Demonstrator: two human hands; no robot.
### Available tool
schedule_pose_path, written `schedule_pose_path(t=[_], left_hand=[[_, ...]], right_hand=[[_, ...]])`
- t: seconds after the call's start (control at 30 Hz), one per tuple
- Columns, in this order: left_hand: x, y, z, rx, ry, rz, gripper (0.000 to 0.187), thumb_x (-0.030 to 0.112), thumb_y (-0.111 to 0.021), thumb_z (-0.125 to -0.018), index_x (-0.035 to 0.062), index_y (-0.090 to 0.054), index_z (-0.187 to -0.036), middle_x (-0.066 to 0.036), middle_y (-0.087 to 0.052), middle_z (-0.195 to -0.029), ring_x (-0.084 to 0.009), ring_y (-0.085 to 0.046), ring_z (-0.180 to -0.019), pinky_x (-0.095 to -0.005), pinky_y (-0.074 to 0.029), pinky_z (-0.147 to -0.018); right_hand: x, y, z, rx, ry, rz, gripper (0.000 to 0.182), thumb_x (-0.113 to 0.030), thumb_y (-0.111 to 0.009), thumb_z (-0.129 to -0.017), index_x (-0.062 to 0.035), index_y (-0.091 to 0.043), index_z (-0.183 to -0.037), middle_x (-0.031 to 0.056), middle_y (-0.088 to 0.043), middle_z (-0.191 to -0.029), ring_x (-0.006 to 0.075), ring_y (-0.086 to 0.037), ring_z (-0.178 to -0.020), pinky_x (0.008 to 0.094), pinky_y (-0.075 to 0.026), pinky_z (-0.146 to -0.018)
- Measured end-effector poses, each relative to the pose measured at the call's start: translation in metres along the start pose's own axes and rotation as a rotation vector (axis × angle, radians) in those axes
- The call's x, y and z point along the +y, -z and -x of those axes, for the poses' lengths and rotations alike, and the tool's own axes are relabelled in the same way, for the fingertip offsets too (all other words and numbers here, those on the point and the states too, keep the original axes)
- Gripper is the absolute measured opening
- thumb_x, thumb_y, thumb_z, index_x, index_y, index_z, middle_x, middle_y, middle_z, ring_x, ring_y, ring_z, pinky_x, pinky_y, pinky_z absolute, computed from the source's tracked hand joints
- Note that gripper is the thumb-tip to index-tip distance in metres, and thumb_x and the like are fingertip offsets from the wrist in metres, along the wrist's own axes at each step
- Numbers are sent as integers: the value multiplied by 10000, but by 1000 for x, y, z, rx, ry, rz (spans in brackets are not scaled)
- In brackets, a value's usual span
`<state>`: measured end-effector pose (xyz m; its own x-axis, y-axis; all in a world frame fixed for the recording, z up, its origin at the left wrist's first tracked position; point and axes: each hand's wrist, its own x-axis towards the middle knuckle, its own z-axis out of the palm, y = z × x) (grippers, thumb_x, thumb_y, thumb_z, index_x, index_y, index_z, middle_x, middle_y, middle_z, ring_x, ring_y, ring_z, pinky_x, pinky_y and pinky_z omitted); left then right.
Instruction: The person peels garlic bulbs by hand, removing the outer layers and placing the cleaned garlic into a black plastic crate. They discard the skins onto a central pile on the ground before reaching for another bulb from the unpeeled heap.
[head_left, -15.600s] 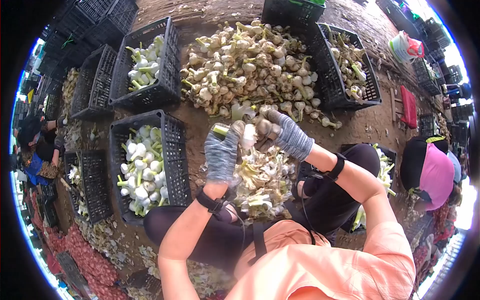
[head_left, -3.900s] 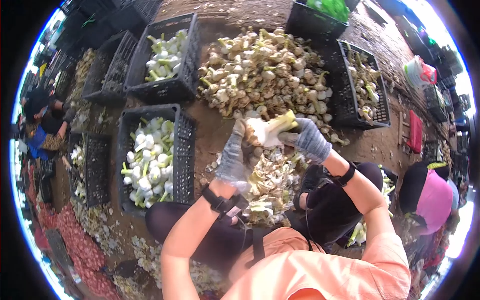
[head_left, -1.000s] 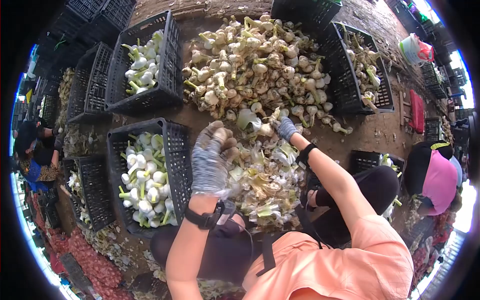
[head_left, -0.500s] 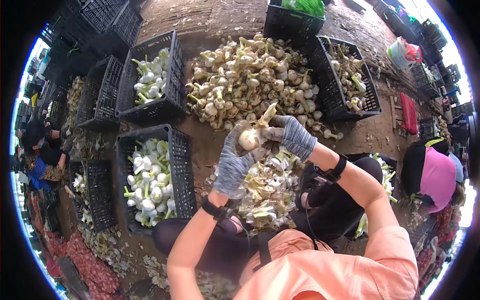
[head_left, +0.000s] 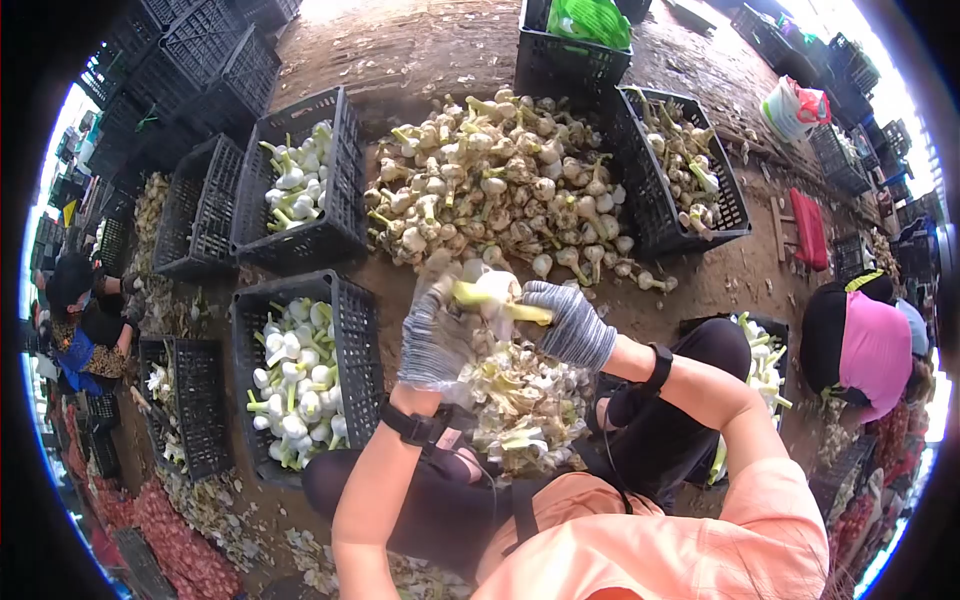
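Note:
A white garlic bulb (head_left: 500, 284) with a green stem is held in front of me, above a heap of loose garlic skins (head_left: 528, 395). My left hand (head_left: 436, 335), in a grey knit glove, is closed around the stem side of the bulb. From the right, my right hand (head_left: 572, 325), gloved alike, is closed at a yellowish strip of peel (head_left: 528, 314) hanging off the bulb. Its fingertips are partly hidden. Beyond both hands lies a large pile of unpeeled garlic (head_left: 500, 180) with brownish skins.
Black crates of clean garlic stand at my left, one near (head_left: 358, 335) and one farther (head_left: 345, 165). Another crate (head_left: 690, 235) with unpeeled garlic is at the far right. A crate with a green bag (head_left: 590, 24) stands behind the pile. Other people sit at both sides.
The bulb has turned from stem-up to stem-sideways and looks whiter, with peel pulled loose. Both hands have shifted lower and to the left; my view has tilted slightly.

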<state>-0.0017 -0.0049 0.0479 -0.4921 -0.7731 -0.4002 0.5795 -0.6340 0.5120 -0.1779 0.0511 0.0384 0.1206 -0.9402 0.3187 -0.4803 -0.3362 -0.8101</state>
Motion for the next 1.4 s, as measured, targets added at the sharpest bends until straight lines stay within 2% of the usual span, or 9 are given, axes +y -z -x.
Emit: schedule_pose_path(t=[0.27,0.6,0.67,0.77,0.93,1.0,1.07,1.27,1.4], left_hand=[[-10,-4,1,-178,-407,-639,408,116,-703,-745,18,-551,-1110,-58,-555,-1103,-137,-537,-994,-259,-451,-853],[21,-1,12,-344,-170,-666,286,136,-723,-737,47,-599,-978,-42,-570,-1025,-129,-528,-955,-261,-423,-835],[21,1,13,-354,-79,-521,308,131,-723,-735,51,-586,-999,-44,-570,-1027,-137,-534,-951,-267,-430,-833],[16,1,12,-416,13,-300,349,114,-714,-735,63,-557,-1043,-57,-567,-1045,-174,-552,-976,-303,-468,-836],[8,8,2,-183,-29,69,279,151,-635,-813,7,-552,-1037,-97,-594,-997,-189,-595,-925,-272,-530,-784],[6,12,-2,103,5,157,200,138,-622,-823,-2,-595,-963,-100,-630,-917,-198,-620,-853,-284,-555,-762],[2,41,-14,84,28,186,186,147,-623,-823,5,-599,-941,-94,-634,-906,-189,-626,-822,-285,-563,-737],[-6,63,-31,526,92,51,239,320,-703,-759,114,-600,-822,-13,-577,-673,-112,-517,-542,-226,-418,-428],[14,85,-44,644,-13,205,310,365,-661,-784,80,-594,-888,-49,-610,-814,-169,-583,-653,-240,-530,-569]], right_hand=[[11,15,-4,16,155,137,122,-126,-623,-756,-49,-630,-851,94,-568,-911,241,-575,-768,313,-467,-686],[14,29,-16,224,-878,-1509,222,-153,-492,-814,-32,-560,-987,85,-609,-790,205,-605,-664,346,-526,-631],[54,25,-3,-166,-825,-1701,237,-211,-468,-836,-40,-569,-964,74,-601,-724,181,-583,-584,355,-479,-508],[23,19,-7,-53,-1063,-1508,270,-259,-526,-830,-37,-556,-980,55,-587,-709,151,-567,-563,311,-463,-480],[25,19,9,-456,-256,-525,405,-162,-637,-800,-13,-480,-1143,50,-595,-925,109,-588,-708,208,-512,-602],[9,43,6,-496,-965,-1656,368,-114,-621,-808,-35,-488,-1141,77,-599,-930,133,-612,-752,226,-528,-625],[-27,71,2,-290,-1004,-1448,354,-112,-619,-804,-31,-492,-1125,88,-595,-924,150,-616,-728,254,-538,-638],[40,-6,23,-964,-633,-184,473,-307,-612,-788,-44,-486,-1161,165,-615,-866,238,-602,-824,364,-481,-765],[58,-50,65,-1224,-386,507,505,-319,-620,-766,-19,-484,-1148,211,-609,-977,353,-590,-922,417,-484,-757]])
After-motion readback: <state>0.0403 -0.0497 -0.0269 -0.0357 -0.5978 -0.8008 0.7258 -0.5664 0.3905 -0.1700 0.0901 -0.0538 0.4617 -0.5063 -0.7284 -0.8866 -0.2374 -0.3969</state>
